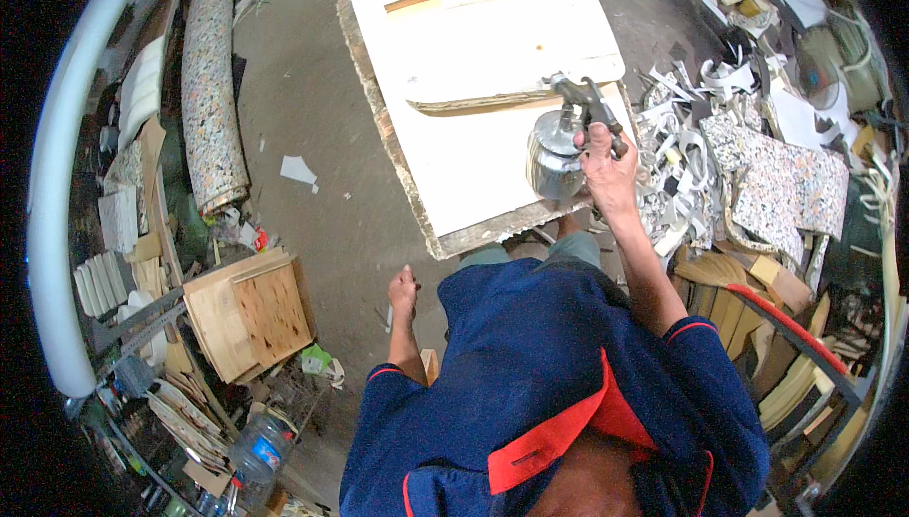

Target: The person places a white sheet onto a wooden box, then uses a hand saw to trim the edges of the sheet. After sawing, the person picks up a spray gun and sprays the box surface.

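Observation:
My right hand (611,171) is wrapped round the handle of a dark spray gun (589,105) with a round metal cup (554,162) below it. The cup is over the near right part of a pale board (464,176) on the worktable; whether it touches the board I cannot tell. Beyond it lies a stack of pale wooden panels (502,34) with rounded corners and a slot, very bright in the light. My left hand (403,292) hangs low at my left side, away from the table. Its fingers are curled, and what they may hold is hidden.
A rolled speckled foam sheet (206,100) stands on the left, with plywood pieces (251,313) nearer me. A large plastic bottle (260,451) is at the lower left. Foam scraps (682,157) and speckled foam sheets (786,176) heap up right of the worktable's rough edge (388,138).

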Tool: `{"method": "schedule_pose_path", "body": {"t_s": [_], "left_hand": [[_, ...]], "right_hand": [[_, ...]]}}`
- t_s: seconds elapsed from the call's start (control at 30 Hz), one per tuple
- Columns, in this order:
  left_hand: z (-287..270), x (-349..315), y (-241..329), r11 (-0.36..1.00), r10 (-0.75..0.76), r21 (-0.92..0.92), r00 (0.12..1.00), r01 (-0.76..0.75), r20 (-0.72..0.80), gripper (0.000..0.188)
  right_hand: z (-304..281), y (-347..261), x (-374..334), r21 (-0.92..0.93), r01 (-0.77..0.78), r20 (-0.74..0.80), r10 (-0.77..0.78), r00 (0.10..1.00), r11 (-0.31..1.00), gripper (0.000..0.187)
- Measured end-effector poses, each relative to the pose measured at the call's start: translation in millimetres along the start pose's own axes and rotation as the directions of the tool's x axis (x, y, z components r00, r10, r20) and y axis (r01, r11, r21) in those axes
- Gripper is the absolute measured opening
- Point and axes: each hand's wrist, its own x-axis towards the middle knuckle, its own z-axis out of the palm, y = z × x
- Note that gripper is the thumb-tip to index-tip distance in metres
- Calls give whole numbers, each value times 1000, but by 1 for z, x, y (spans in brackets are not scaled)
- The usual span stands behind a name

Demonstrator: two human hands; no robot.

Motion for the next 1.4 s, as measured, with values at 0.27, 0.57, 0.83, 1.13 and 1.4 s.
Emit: {"method": "schedule_pose_path", "body": {"t_s": [0.27, 0.57, 0.83, 1.13, 1.4], "left_hand": [[27, 14, -22, 982, -113, 162, 990, 99, 83, 54], [126, -62, 8, 970, -159, -198, 984, 140, -84, 51], [290, -152, -20, 963, -165, 209, 986, 169, -38, 51], [394, -187, 10, 990, -122, 59, 987, 129, -105, 52], [476, -207, 6, 982, -182, -70, 974, 174, -137, 50]], "right_hand": [[-106, 15, -7, -47, -62, 113, 67, 991, 997, 56], [-210, 61, 68, -144, -120, 36, 127, 991, 982, 54], [-305, 78, 162, -133, -30, 546, 98, 832, 991, 58], [-323, 62, 254, -234, 159, 557, -1, 830, 959, 57], [-299, 52, 332, -109, 165, 705, -41, 708, 980, 59]]}}
